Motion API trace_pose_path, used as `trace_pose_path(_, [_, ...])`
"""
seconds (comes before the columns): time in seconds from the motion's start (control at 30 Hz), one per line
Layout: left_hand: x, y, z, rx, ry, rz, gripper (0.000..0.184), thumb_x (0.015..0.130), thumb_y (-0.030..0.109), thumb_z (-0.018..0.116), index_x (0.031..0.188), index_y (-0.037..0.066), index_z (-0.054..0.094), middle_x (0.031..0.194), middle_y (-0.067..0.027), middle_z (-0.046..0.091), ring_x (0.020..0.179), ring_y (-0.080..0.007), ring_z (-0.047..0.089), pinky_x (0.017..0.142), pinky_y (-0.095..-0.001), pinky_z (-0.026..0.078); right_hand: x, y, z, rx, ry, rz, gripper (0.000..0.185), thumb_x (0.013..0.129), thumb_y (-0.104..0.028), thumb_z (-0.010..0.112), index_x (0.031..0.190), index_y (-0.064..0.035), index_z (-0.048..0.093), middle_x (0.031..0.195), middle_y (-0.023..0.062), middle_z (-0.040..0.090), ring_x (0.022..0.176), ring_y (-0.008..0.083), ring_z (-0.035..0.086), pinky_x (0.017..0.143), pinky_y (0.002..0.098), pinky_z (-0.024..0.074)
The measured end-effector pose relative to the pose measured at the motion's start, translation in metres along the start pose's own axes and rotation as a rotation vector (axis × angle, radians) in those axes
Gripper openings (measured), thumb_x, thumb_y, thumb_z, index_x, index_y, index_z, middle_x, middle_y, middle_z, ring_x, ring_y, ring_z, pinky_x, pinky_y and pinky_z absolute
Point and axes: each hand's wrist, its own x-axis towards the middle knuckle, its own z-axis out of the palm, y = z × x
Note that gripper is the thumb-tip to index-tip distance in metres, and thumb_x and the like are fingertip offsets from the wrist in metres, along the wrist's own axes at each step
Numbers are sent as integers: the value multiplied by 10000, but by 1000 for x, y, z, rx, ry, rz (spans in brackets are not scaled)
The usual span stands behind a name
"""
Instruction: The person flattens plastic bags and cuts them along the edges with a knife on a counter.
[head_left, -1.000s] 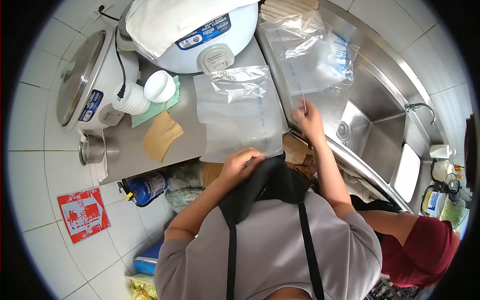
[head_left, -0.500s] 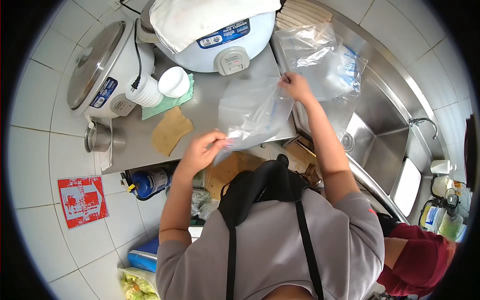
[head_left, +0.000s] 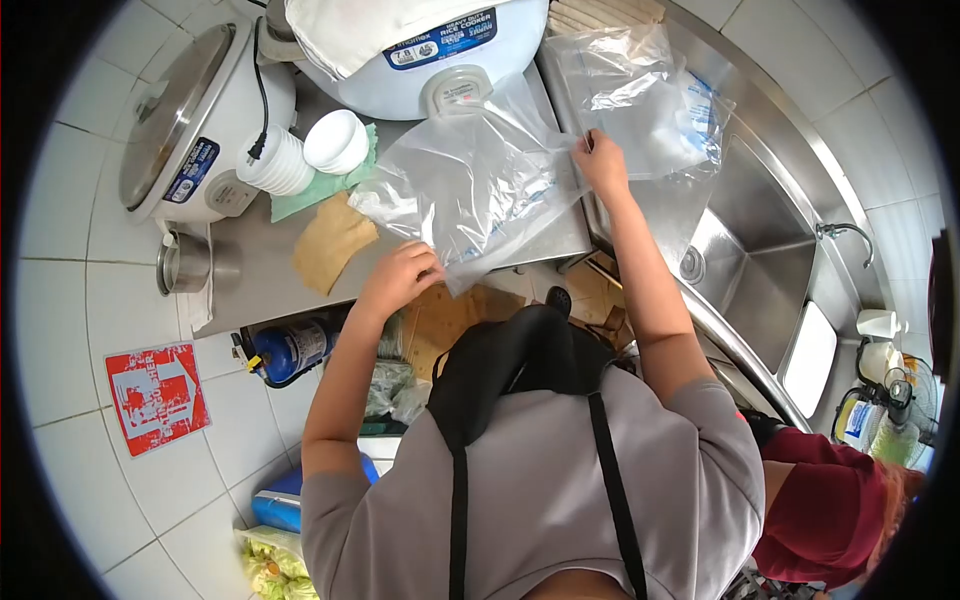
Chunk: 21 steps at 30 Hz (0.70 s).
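A clear plastic bag (head_left: pixel 470 180) is spread out between my hands, over the front part of the steel counter. My left hand (head_left: pixel 403 277) pinches its lower left edge, fingers curled. At the bag's right edge, my right hand (head_left: pixel 601 165) grips the plastic with closed fingers. The bag is puffed out, and its upper part touches or overlaps the front of a white rice cooker (head_left: pixel 440 45). Faint blue print shows through its lower right. More clear plastic bags (head_left: pixel 640 110) lie just beyond my right hand.
Stacked white bowls (head_left: pixel 275 163) and a brown cloth (head_left: pixel 335 240) lie on the counter (head_left: pixel 260 300) at left, near a second rice cooker (head_left: pixel 215 120). A steel sink (head_left: pixel 760 240) is at right. Another person in a maroon top (head_left: pixel 830 510) stands at lower right.
The bag has opened out from a narrower, flatter shape and now spreads further left and up. My left hand has shifted slightly left and up; my right hand slightly right.
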Motion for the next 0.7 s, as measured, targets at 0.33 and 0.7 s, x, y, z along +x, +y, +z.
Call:
trace_pose_path(0.33, [-4, -10, 7, -559, -68, -389, 175, 854, 161, 640, 954, 22, 674, 864, -44, 689, 795, -124, 620, 746, -262, 467, -91, -7, -67, 248, -29, -148, 439, 869, -248, 602, 1208, -2, 472, 917, 190, 582, 863, 345, 576, 780, 387, 464])
trace_pose_path(0.7, [11, -15, -2, -656, 138, -308, 131, 835, 116, 674, 839, -10, 639, 801, -3, 655, 770, -64, 575, 732, -219, 448, -202, -57, -23, 290, -611, -202, 346, 868, -161, 597, 1150, -27, 448, 873, 189, 595, 815, 313, 594, 750, 387, 454])
